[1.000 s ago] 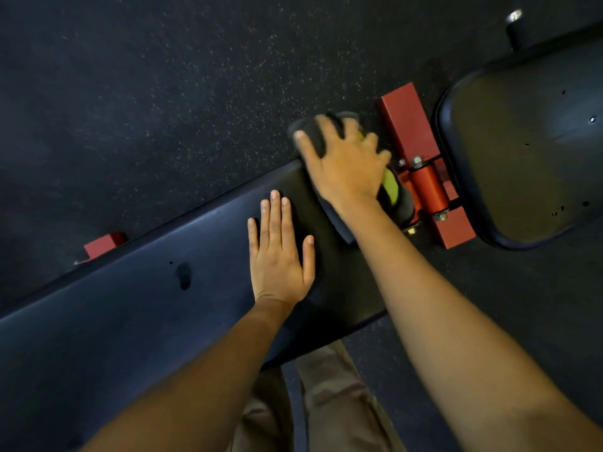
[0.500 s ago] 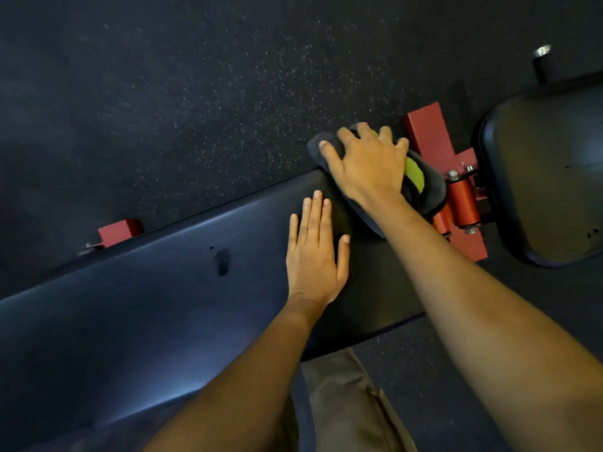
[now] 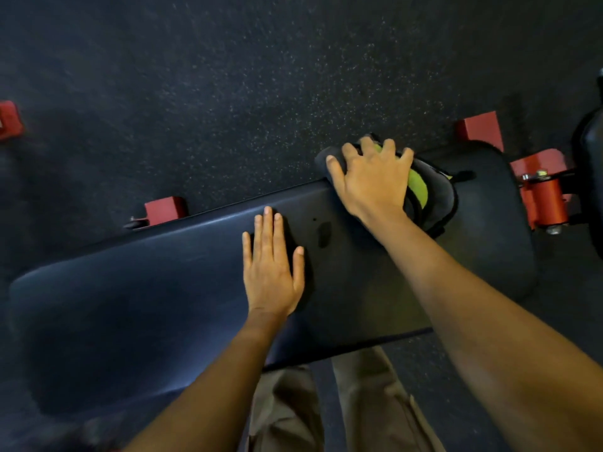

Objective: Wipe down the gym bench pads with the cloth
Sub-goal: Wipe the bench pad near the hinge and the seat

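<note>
The long dark bench pad runs across the view from lower left to upper right. A dark cloth with a green patch lies bunched on the pad's far edge, a little short of its right end. My right hand covers the cloth, fingers spread and bent down over it at the edge. My left hand lies flat on the pad's middle with straight fingers, just left of a small dark mark.
Red frame parts join this pad to a second dark pad at the right edge. Red feet stand on the speckled black floor beyond. My trousers are below the pad's near edge.
My right hand has slid the cloth left along the far edge, away from the pad's right end. My left hand has moved left past the dark mark. The view has shifted left.
</note>
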The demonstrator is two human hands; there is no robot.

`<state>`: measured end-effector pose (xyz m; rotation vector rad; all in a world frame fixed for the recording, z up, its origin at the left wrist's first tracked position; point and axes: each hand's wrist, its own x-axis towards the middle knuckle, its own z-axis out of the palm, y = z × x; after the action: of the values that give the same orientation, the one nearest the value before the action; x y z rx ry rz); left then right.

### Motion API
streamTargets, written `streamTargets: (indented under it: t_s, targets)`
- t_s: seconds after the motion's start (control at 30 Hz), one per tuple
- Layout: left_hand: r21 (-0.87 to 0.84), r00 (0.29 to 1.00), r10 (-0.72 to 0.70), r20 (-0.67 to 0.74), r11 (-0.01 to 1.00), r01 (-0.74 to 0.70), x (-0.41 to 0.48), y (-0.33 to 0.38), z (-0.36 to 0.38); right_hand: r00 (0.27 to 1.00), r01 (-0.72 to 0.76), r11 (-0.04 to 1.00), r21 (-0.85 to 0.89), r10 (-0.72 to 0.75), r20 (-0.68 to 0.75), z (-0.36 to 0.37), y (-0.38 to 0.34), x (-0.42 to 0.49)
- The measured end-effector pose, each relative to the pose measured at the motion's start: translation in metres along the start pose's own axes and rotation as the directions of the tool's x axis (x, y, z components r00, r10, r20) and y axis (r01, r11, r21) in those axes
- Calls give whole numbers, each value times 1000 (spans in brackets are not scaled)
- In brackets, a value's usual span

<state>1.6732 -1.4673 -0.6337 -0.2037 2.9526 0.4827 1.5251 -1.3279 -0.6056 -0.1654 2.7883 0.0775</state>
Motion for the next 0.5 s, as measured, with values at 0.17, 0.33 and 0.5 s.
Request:
streamTargets:
  t_s: [0.17, 0.33, 0.5]
  targets:
    - [1, 1000, -6, -13, 1000, 6, -13, -77, -19, 1000, -6, 1000, 14, 6, -3, 3, -66, -14]
    - [-47, 1000, 22, -13, 999, -23, -20, -100, -23, 996, 87, 995, 57, -86, -24, 9, -158, -33]
    - [-50, 1000, 21, -6, 999, -21, -19, -99, -21, 963, 265, 962, 69, -260, -72, 15, -167, -36]
